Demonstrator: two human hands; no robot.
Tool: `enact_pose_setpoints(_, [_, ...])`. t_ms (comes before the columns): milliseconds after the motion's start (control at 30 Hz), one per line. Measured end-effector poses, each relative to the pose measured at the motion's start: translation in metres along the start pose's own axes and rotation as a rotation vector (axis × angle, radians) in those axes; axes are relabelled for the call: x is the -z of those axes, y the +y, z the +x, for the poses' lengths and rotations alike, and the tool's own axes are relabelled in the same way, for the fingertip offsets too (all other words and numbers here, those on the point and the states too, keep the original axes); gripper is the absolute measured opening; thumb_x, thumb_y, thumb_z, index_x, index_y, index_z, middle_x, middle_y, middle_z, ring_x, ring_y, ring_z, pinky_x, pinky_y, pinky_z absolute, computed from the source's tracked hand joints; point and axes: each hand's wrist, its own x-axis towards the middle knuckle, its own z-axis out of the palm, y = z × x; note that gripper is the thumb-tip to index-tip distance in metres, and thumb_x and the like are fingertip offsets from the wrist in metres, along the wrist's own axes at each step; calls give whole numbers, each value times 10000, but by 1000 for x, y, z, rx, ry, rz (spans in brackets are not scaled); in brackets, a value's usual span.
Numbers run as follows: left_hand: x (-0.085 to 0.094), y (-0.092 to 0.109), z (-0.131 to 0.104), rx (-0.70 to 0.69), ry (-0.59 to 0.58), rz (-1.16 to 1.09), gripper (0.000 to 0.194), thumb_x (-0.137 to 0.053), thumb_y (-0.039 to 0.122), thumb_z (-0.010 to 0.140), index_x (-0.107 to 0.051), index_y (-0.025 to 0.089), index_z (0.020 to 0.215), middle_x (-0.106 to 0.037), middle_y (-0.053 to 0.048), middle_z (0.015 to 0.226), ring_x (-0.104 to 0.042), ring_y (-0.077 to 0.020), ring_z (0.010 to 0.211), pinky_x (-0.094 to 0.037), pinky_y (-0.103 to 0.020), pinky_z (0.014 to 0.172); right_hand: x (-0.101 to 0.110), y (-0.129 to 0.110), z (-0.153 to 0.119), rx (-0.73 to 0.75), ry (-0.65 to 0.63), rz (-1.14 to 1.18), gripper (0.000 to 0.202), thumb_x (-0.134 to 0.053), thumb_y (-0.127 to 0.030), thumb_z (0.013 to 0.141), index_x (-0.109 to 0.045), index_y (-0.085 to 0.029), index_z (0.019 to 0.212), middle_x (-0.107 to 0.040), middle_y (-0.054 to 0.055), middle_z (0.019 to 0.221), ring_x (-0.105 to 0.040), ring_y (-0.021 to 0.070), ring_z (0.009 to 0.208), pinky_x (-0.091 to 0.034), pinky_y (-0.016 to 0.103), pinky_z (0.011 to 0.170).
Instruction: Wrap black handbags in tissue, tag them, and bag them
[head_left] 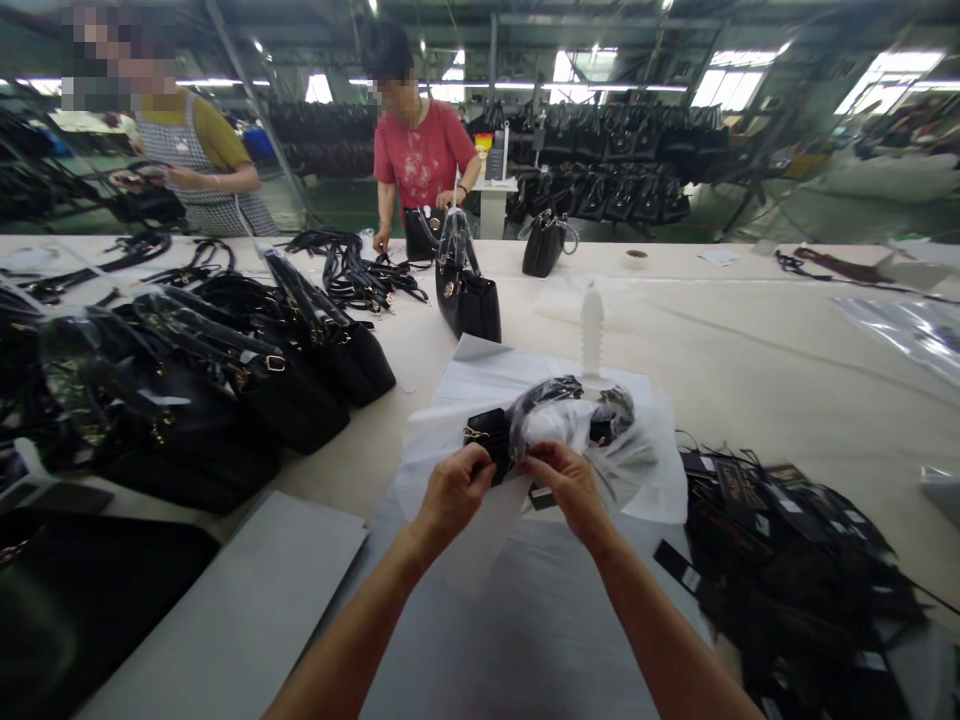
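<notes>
In front of me a black handbag [491, 430] lies on white tissue paper [660, 440], with a gold-coloured chain at its left end. Clear plastic wraps its raised handles [551, 390], and white stuffing [547, 425] shows between them. My left hand [454, 490] is closed, its thumb and fingers pinching the near left edge of the bag. Close beside it, my right hand [566, 485] pinches at the base of the plastic-wrapped handle; the small piece between its fingertips is too small to make out. A dark tag [541, 497] lies below the right fingers.
Several black handbags [300, 390] crowd the left, near loose straps [360, 270]. White sheets [247, 600] lie front left. Black tagged pouches [810, 570] are heaped at right. Another handbag [469, 295] stands ahead. Two co-workers stand across the table, one in a red top [424, 150].
</notes>
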Motion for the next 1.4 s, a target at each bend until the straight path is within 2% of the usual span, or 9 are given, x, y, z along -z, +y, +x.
enact_pose_setpoints(167, [-8,2,-13,-72,-158,432,114,-484,207,867,-578,186,805,-623,-22,803,-592,-152,707,-369,-241,598,-3,6,5,6,119,-6,235,-703,-386,611,-588,-194,682,-594,-38,597,-518,120,586,-385,235,564])
enact_pose_setpoints(300, [-23,3,-21,-131,-247,587,133,-471,271,893,-573,185,883,-623,-44,876,-610,-176,751,-413,-256,619,-6,14,4,72,137,-119,240,-658,-414,663,-567,-193,650,-535,-42,558,-451,113,541,-336,235,507])
enact_pose_setpoints(400, [-31,1,-23,-196,-254,685,116,-527,259,861,-564,177,934,-610,-63,909,-603,-202,776,-441,-294,667,-2,17,-5,139,123,-179,223,-646,-406,685,-591,-190,693,-576,-19,626,-489,126,580,-380,243,544])
enact_pose_setpoints(533, [-34,-9,-24,-255,-199,759,130,-438,135,876,-562,172,891,-590,-64,844,-579,-197,736,-433,-300,663,4,22,-19,129,107,-201,236,-681,-357,645,-624,-196,807,-626,8,741,-556,155,647,-440,261,571])
enact_pose_setpoints(767, [-30,-29,-26,-419,76,836,147,-434,132,877,-525,183,773,-556,-32,687,-525,-197,603,-369,-300,585,18,17,-25,-82,-22,65,430,-737,-282,549,-578,-219,944,-632,-23,732,-589,147,620,-480,258,528])
enact_pose_setpoints(967, [-25,-31,-23,-488,166,831,161,-473,149,867,-506,185,713,-539,-26,653,-509,-194,585,-349,-306,585,42,0,-23,-236,-191,147,416,-795,-254,526,-587,-187,880,-653,-19,721,-595,129,607,-461,244,541])
enact_pose_setpoints(1100, [-23,-30,-26,-531,193,814,203,-448,146,875,-506,188,684,-536,-29,645,-503,-192,590,-342,-309,587,31,8,-31,-314,-338,267,377,-819,-195,486,-645,-162,819,-668,-13,757,-594,115,670,-459,247,646])
enact_pose_setpoints(1200, [-22,-27,-40,-533,156,753,235,-418,153,884,-496,192,665,-528,-25,639,-493,-175,585,-352,-299,600,16,19,-41,-353,-449,341,364,-808,-215,505,-671,-165,839,-671,-11,766,-574,109,652,-425,232,610])
enact_pose_setpoints(1400, [-9,-18,-73,-192,42,232,127,-439,162,814,-444,199,692,-488,8,655,-480,-125,592,-391,-237,578,3,26,-55,-354,-481,257,214,-762,-272,542,-680,-146,694,-591,-32,565,-462,70,499,-282,197,480])
